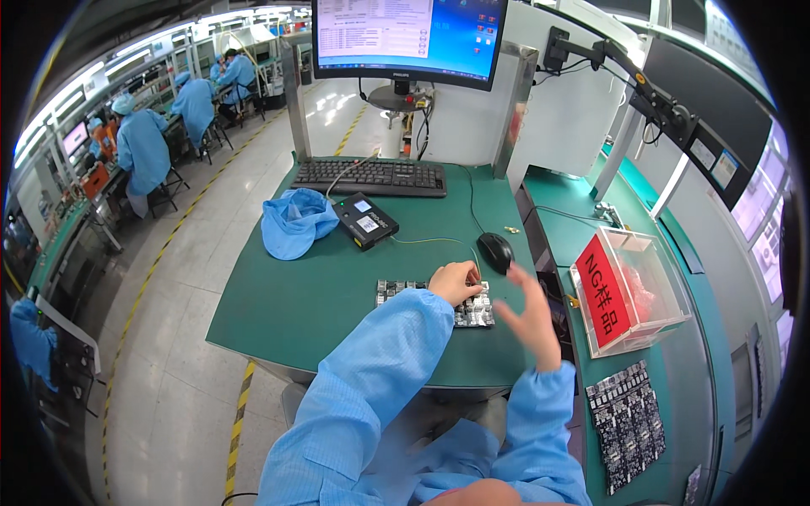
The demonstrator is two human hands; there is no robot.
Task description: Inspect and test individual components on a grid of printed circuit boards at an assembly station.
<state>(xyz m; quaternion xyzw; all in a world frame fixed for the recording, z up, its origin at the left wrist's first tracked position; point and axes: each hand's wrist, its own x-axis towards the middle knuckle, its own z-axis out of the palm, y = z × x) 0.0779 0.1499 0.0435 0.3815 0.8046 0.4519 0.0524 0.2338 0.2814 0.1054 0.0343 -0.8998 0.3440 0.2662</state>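
Note:
A circuit board panel (475, 316), crowded with small silvery parts, lies on the green table in front of me. My left hand (454, 282) rests over its middle and hides part of it. The fingers are closed in a pinch at the end of a thin pale cable (434, 240); its tip is hidden by them. That cable comes from a flat black box (366, 221) with white labels. To the right of the panel, my right hand (533, 319) is raised with thumb and fingers apart, slightly blurred and holding nothing. A black mouse (496, 252) lies just beyond it.
Farther back are a blue cap (297, 223), a black keyboard (371, 177) and a monitor (409, 38). On the right-hand bench stand a clear box (654, 291) with a red sign and, nearer, more circuit boards (627, 426). Several people in blue work at the far left.

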